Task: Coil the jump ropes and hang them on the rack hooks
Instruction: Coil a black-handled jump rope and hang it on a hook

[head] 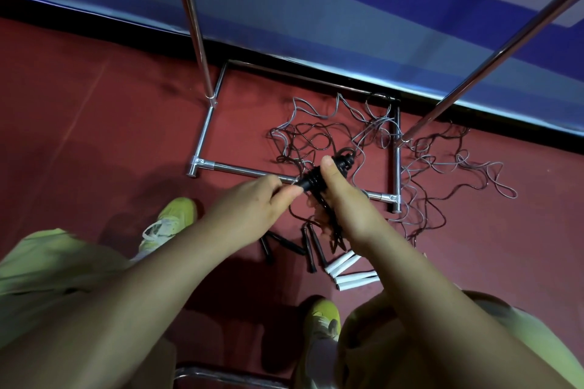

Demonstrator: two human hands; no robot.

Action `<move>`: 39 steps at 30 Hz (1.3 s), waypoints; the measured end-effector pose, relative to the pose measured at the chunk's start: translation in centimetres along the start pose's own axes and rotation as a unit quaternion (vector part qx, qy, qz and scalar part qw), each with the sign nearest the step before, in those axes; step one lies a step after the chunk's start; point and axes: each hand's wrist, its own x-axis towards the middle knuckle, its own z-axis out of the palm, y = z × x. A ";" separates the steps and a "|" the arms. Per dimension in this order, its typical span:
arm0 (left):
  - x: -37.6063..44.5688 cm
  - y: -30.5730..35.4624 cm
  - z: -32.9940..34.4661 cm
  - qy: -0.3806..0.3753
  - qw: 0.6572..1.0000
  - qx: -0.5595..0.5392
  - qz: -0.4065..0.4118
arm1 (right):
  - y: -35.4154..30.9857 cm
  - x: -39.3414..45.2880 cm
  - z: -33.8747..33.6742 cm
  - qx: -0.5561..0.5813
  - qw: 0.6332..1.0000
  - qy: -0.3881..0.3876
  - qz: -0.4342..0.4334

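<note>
Red flooring at mid-frame lies strewn with tangled ropes (395, 148) inside the rack base (202, 136), while the right hand (344, 199) grips the wrapped black handles (319, 178) and the left hand (252, 202) pinches their end, where slack could unwind the coil.

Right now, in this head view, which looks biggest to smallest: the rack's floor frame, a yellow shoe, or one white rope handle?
1. Rack's floor frame: by far the widest.
2. Yellow shoe: much smaller, though it may sit nearer the camera than the frame.
3. White rope handle: smallest, a short stub on the floor.
</note>
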 end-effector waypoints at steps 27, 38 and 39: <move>-0.6 0.3 -0.4 -0.343 0.723 -0.551 -0.236 | 0.7 0.5 -1.4 -0.115 0.988 -0.098 -0.038; -0.5 1.9 -0.2 -0.121 0.919 -0.347 -0.141 | 0.5 0.4 -0.6 -0.134 0.989 -0.053 -0.027; -0.4 1.8 -0.2 -0.108 0.937 -0.306 -0.129 | 0.6 0.4 -0.5 -0.129 0.990 -0.060 -0.014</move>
